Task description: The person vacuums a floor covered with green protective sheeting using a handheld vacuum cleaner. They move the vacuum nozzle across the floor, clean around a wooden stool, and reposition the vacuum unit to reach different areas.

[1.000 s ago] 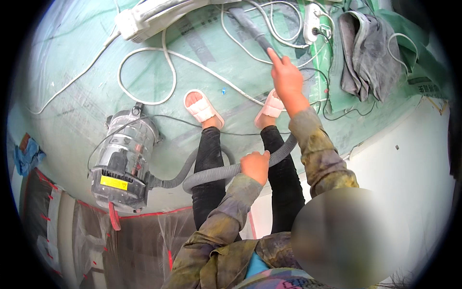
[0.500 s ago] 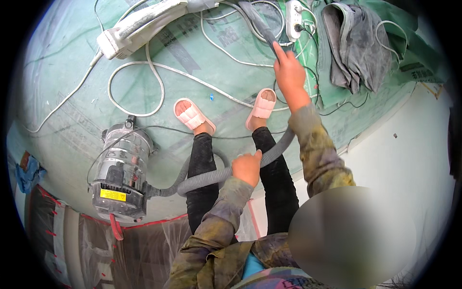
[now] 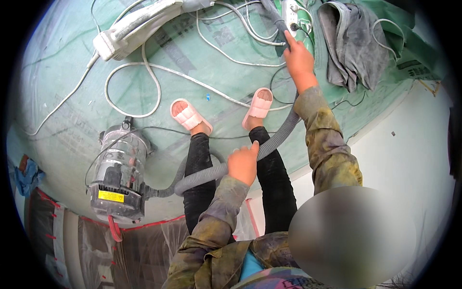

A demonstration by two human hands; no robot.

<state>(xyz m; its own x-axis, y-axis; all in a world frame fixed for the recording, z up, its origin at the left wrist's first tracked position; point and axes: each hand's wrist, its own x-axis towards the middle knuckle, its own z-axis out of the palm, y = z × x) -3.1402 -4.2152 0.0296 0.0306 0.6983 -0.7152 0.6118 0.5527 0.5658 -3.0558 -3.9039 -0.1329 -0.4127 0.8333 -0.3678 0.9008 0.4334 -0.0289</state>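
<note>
My left hand (image 3: 242,164) is wrapped round a ribbed grey vacuum hose (image 3: 207,177) in front of my legs. My right hand (image 3: 299,61), farther out, grips the dark vacuum wand (image 3: 275,17), its index finger stretched along the tube. From the wand the hose curves back past my right forearm and through my left hand to a canister vacuum cleaner (image 3: 120,166) of shiny metal with a black end, at the left. The wand's far end runs out at the top edge.
Green plastic sheeting (image 3: 72,62) covers the floor. Near the wand are a white power strip (image 3: 290,17) with plugs and a grey cloth bag (image 3: 353,53). A dusty white tool (image 3: 139,31) lies far left. White cables (image 3: 202,83) loop around my pink slippers (image 3: 190,115).
My right hand has moved slightly right and nearer the power strip with the wand. My left hand stays on the hose, nearly in place.
</note>
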